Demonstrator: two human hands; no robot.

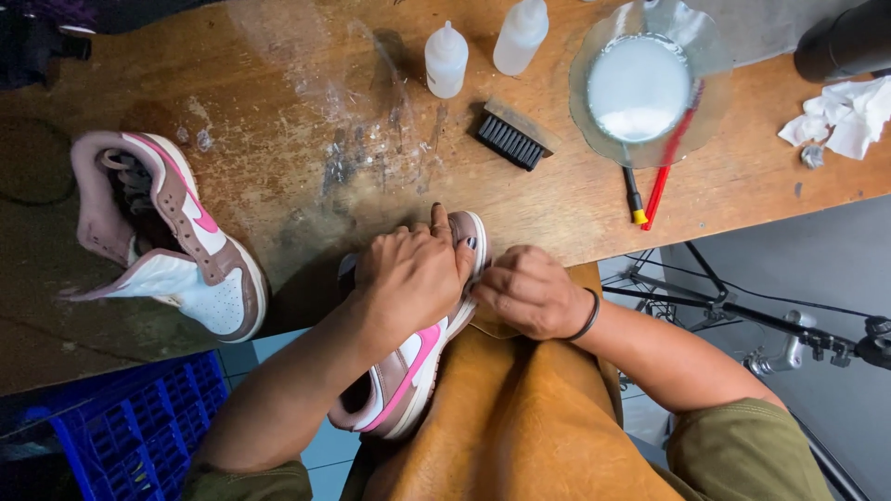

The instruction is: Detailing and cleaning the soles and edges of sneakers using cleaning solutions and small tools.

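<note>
Left hand (413, 274) wraps tight over the toe of the brown, white and pink leather sneaker (404, 371), which lies on the tan leather apron (520, 417). Right hand (529, 292), fisted, presses beside its toe. It looks light and stiff-soled; the sole edge is the best hold.

I count two brown, white and pink sneakers: one on the table (278, 176) to my left (172, 237) and one under my two hands (408, 371). There are two small white squeeze bottles (445, 60) (520, 35), one black-bristled brush (512, 136) and one clear bowl of white liquid (640, 83). Beside the bowl lie two thin stick tools, one red (670, 158) and one black (633, 193), plus one crumpled white cloth (849, 116) and one blue crate (139, 417).
</note>
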